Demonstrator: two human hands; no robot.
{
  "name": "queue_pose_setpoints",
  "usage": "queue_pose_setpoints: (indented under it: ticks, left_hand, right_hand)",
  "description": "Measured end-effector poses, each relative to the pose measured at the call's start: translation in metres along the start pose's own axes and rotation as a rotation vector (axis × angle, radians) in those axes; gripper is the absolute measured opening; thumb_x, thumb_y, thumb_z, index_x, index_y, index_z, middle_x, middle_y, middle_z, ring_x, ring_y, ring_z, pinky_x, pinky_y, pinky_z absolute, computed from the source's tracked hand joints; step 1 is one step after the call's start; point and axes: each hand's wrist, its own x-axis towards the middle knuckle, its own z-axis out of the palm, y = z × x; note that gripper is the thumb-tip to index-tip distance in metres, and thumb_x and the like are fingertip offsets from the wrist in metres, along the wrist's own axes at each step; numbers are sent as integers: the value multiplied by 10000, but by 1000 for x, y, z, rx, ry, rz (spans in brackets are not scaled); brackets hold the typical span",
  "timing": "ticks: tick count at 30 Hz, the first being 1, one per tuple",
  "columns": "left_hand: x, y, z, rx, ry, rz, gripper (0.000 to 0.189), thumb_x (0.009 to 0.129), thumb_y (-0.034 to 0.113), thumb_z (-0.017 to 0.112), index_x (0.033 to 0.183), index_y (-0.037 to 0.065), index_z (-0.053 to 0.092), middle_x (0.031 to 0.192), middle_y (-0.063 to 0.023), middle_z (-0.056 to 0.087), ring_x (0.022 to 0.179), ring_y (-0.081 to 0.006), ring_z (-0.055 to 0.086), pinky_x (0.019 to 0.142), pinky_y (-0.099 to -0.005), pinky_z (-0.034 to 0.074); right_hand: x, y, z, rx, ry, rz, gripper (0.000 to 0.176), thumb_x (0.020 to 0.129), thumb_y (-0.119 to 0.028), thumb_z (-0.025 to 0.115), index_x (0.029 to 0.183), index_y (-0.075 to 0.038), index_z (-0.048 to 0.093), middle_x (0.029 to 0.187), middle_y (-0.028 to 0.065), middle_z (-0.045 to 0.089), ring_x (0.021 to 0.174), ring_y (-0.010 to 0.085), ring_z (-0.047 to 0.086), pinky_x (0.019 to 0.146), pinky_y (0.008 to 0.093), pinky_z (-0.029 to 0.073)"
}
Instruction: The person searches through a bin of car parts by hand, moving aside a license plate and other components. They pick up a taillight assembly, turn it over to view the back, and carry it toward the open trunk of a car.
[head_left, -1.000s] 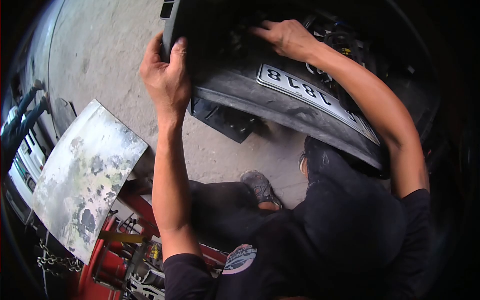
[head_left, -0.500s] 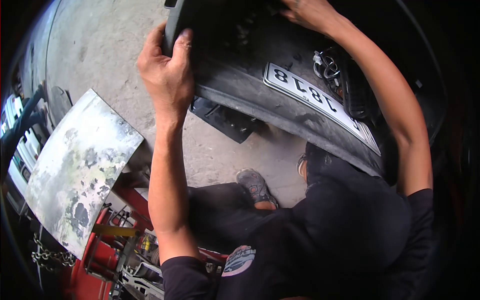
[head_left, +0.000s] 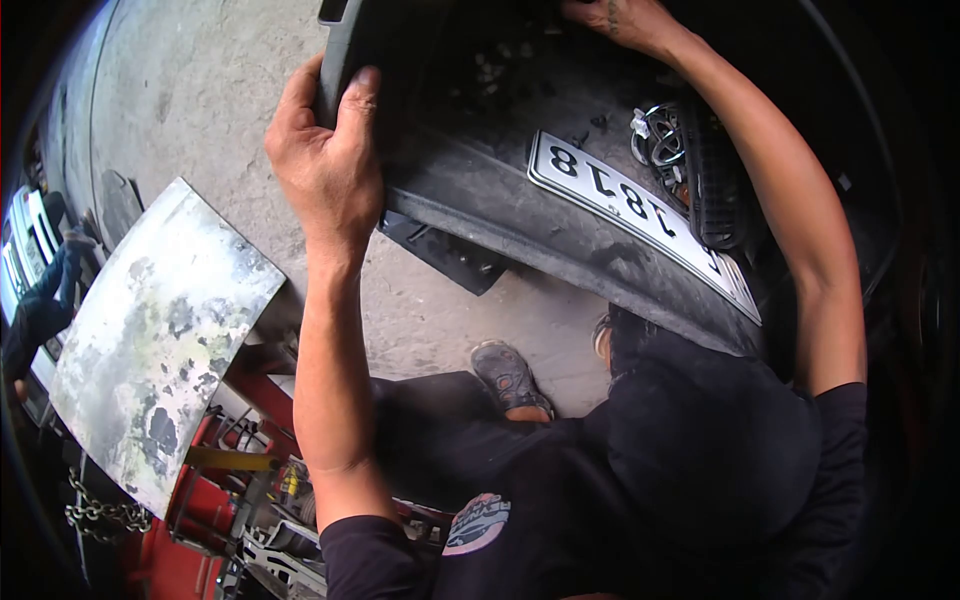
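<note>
Dark bin (head_left: 500,228): standing tilted in front of the person, with its near rim slanting across the view
Left hand (head_left: 325,165): closing its fingers around the bin's side edge, thumb on the inner face
Right hand (head_left: 625,22): reaching into the shadowed far part; its fingers are partly hiding, so their opening and any hold cannot be told
Number plate (head_left: 610,195): lying inside along the near wall
Cables (head_left: 662,135): bunching beside the ribbed black part (head_left: 712,195)
Progress: bin seemingly being steadied, plate and cables resting inside; what is remaining cannot be judged
Surroundings: patchy metal panel (head_left: 160,330) lying near a chain (head_left: 105,512)
</note>
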Motion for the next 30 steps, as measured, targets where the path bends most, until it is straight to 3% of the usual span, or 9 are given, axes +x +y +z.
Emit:
queue_pose_setpoints:
  ticks: [3, 9, 11, 14, 18, 21, 24, 27, 30]
  left_hand:
    - [0, -1, 0, 8, 8, 28, 371, 993, 260, 725, 1221, -32, 704, 943, -82, 730, 862, -165, 678, 797, -292, 540]
    - [0, -2, -1, -34, 10, 3, 359, 991, 243, 721, 1217, -35, 701, 930, -82, 718, 846, -155, 661, 798, -284, 526]
    - [2, -5, -5, -5, -46, -14, 414, 998, 273, 744, 1267, -38, 695, 1028, -74, 733, 937, -151, 665, 877, -264, 512]
    - [1, 0, 0, -18, 12, 20, 330, 989, 209, 709, 1210, -35, 695, 896, -49, 696, 820, -137, 632, 767, -279, 507]
    - [1, 5, 0, -36, 5, -22, 330, 990, 211, 710, 1216, -28, 695, 886, -41, 689, 812, -133, 624, 754, -280, 504]
    - [1, 6, 0, -47, 5, -57, 332, 992, 215, 708, 1222, -23, 694, 880, -39, 685, 812, -130, 623, 750, -274, 499]
    - [1, 5, 0, -27, 4, -39, 338, 991, 223, 709, 1224, -22, 694, 878, -37, 684, 810, -126, 622, 748, -269, 496]
    - [0, 5, 0, -25, 10, -51, 346, 991, 231, 709, 1226, -21, 693, 877, -36, 682, 803, -126, 618, 744, -268, 493]
    - [2, 4, 0, -29, 7, -29, 348, 989, 234, 708, 1224, -21, 693, 876, -36, 679, 802, -126, 615, 745, -269, 492]
  right_hand:
    - [2, 13, 12, -33, 125, -114, 472, 840, -196, 608, 1267, -19, 702, 1122, 261, 734, 1048, 398, 722, 913, 458, 567]
    - [-24, 0, 0, 157, 279, -5, 347, 814, -122, 598, 1095, 40, 721, 1056, 293, 723, 1022, 437, 705, 899, 498, 567]
    - [-41, 8, -11, 127, 229, -104, 403, 850, -215, 625, 1209, -57, 717, 935, 126, 696, 832, 190, 675, 760, 372, 527]
    - [-68, -17, -49, 23, -90, 174, 444, 788, -249, 546, 1101, 14, 721, 849, 183, 718, 770, 268, 686, 790, 397, 543]
    - [-87, -10, -55, -82, -151, 209, 392, 795, -190, 541, 1089, 16, 699, 874, 224, 699, 826, 353, 696, 825, 426, 551]
    - [-96, 0, -50, -232, -77, 137, 310, 828, -117, 589, 1093, 22, 669, 857, 196, 694, 752, 340, 673, 778, 451, 535]
    - [-96, -1, -52, -398, -29, 73, 243, 834, -50, 618, 1062, 12, 674, 959, 213, 716, 936, 417, 699, 880, 511, 562]
    - [-85, -5, -48, -578, 37, 12, 190, 836, -55, 661, 1021, -13, 674, 932, 171, 689, 896, 394, 705, 803, 499, 582]
    - [-72, -11, -28, -545, 88, -262, 83, 813, -62, 692, 883, -43, 651, 915, 121, 646, 808, 364, 705, 696, 464, 592]
